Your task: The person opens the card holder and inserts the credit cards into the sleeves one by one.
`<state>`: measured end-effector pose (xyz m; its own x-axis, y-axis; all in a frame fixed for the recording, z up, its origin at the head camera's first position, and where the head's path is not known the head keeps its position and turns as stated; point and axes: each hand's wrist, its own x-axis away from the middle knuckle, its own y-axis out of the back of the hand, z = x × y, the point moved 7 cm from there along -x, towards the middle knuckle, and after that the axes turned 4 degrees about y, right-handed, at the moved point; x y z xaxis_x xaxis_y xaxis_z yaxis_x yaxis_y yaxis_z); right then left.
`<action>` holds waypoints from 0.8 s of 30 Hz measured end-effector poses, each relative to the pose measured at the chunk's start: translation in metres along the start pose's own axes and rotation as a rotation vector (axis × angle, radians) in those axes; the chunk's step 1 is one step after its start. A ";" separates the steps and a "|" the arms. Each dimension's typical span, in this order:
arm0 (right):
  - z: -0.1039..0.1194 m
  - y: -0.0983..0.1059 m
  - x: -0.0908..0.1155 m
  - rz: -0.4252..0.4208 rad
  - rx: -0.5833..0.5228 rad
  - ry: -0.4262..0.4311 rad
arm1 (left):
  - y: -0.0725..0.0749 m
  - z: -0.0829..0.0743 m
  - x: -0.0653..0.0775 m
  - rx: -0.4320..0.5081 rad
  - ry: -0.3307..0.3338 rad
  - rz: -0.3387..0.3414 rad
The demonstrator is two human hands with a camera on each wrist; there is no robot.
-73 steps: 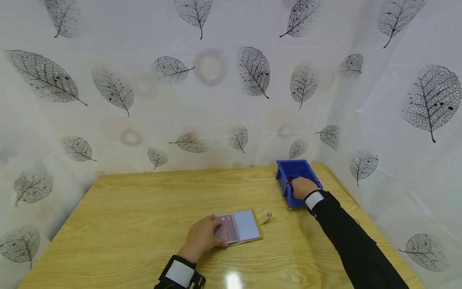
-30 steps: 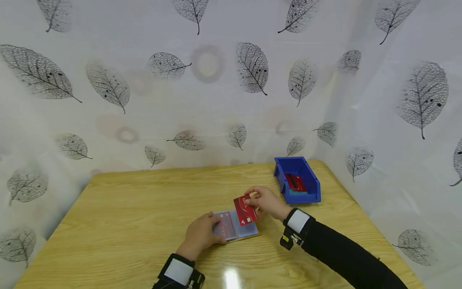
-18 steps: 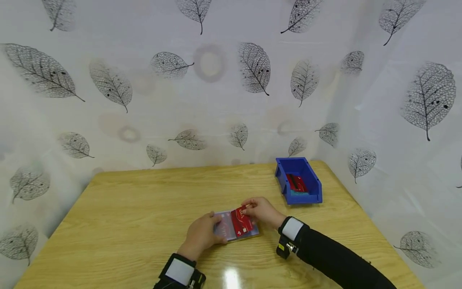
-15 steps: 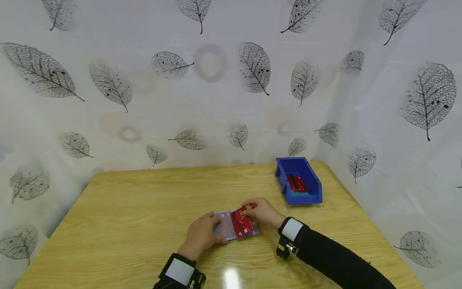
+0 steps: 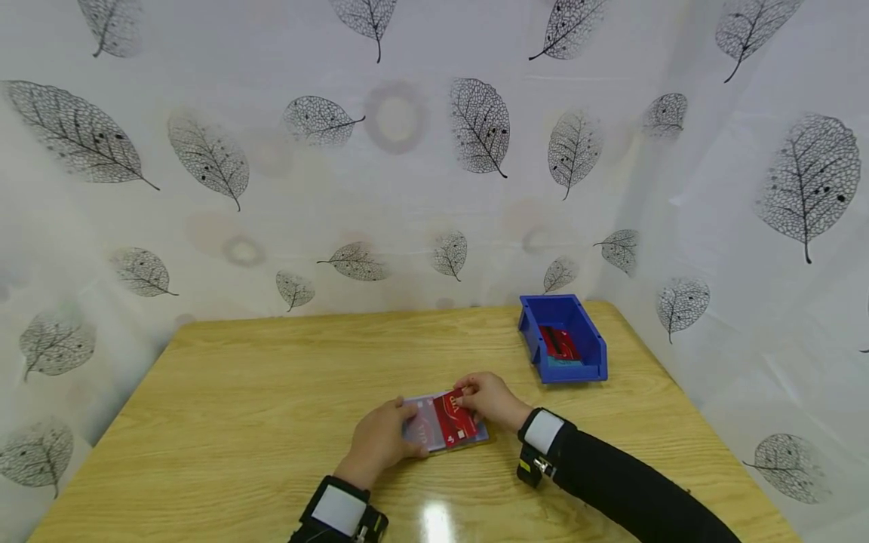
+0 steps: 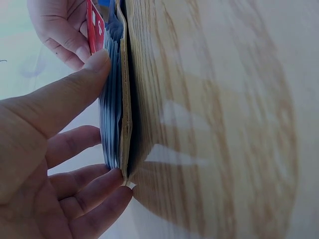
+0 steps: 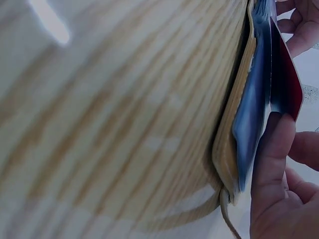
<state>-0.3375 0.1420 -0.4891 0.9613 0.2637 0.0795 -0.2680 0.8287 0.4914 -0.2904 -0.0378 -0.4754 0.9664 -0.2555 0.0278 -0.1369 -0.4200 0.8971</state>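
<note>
A card holder (image 5: 483,434) with clear sleeves lies spread out on the wooden table, a red card (image 5: 422,427) showing through its left page. My left hand (image 5: 380,441) grips that left side; in the left wrist view its thumb (image 6: 98,62) lies over the stack of sleeves and the fingers meet the outer edge. My right hand (image 5: 494,398) pinches a red VIP card (image 5: 456,419) by its upper right part, over the right page. From the right wrist view the card (image 7: 291,82) stands tilted up from the pages, its lower end at the sleeves near the spine.
A blue bin (image 5: 596,369) at the back right holds red cards (image 5: 560,343) and something teal. A thin strap (image 7: 227,214) hangs from the holder's cover. Behind the wooden table (image 5: 271,377) hangs a leaf-print curtain (image 5: 407,188).
My right hand has come from the blue bin with a red VIP card and lowered it onto the holder's right page. Lately it has barely shifted. My left hand has kept its place.
</note>
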 end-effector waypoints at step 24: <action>0.008 -0.003 0.004 0.039 0.082 -0.012 | 0.002 -0.002 0.001 -0.002 -0.008 0.000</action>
<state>-0.3320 0.1364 -0.4834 0.9510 0.2886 0.1105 -0.2997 0.7743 0.5574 -0.2893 -0.0373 -0.4729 0.9646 -0.2626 0.0237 -0.1360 -0.4184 0.8980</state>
